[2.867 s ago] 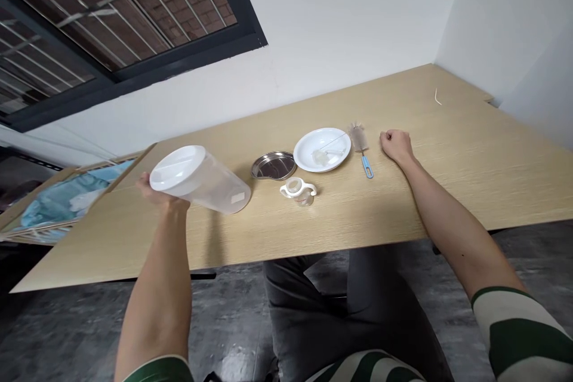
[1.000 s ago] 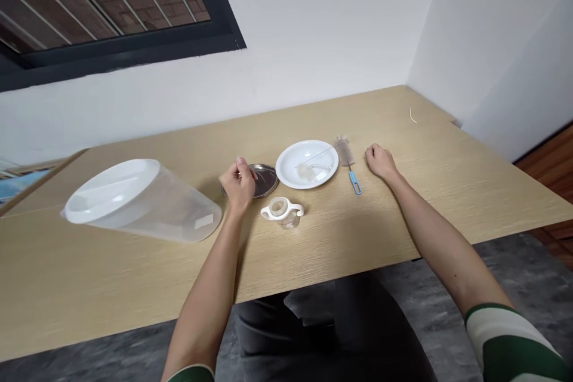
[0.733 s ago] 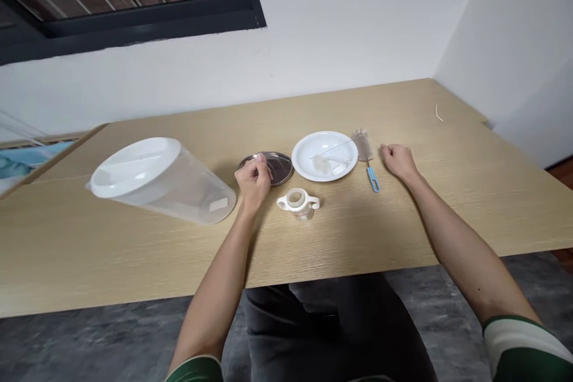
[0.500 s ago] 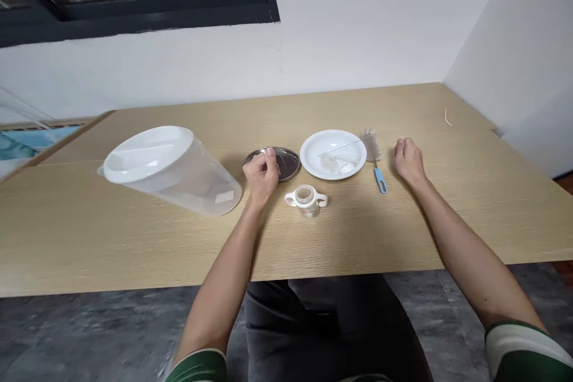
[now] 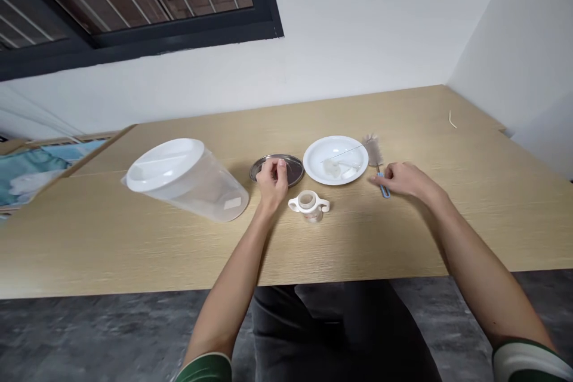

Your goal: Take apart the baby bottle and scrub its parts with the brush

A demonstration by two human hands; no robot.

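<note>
My left hand point(image 5: 272, 182) is closed over the near side of a round dark metal tray point(image 5: 293, 172); whether anything is between its fingers is hidden. My right hand point(image 5: 400, 178) is at the blue handle of a brush point(image 5: 373, 152), thumb and fingers close together around or over the handle; the grip is unclear. A white plate point(image 5: 314, 149) with translucent pieces and a thin wire-like item on it lies between the hands. In front stands a small white two-handled cup point(image 5: 312, 206). To the left, a large clear pitcher point(image 5: 210, 191) with a white lid lies tilted.
The wooden table point(image 5: 179, 256) meets a white wall behind, below a dark-framed window point(image 5: 179, 36). A small bent pale strip point(image 5: 452, 120) lies at the back right. Blue cloth point(image 5: 33, 170) shows in a box past the table's left edge.
My right hand has moved left to the brush handle and turned. My left hand's fingers have shifted slightly. The whole view has shifted a little, showing more window.
</note>
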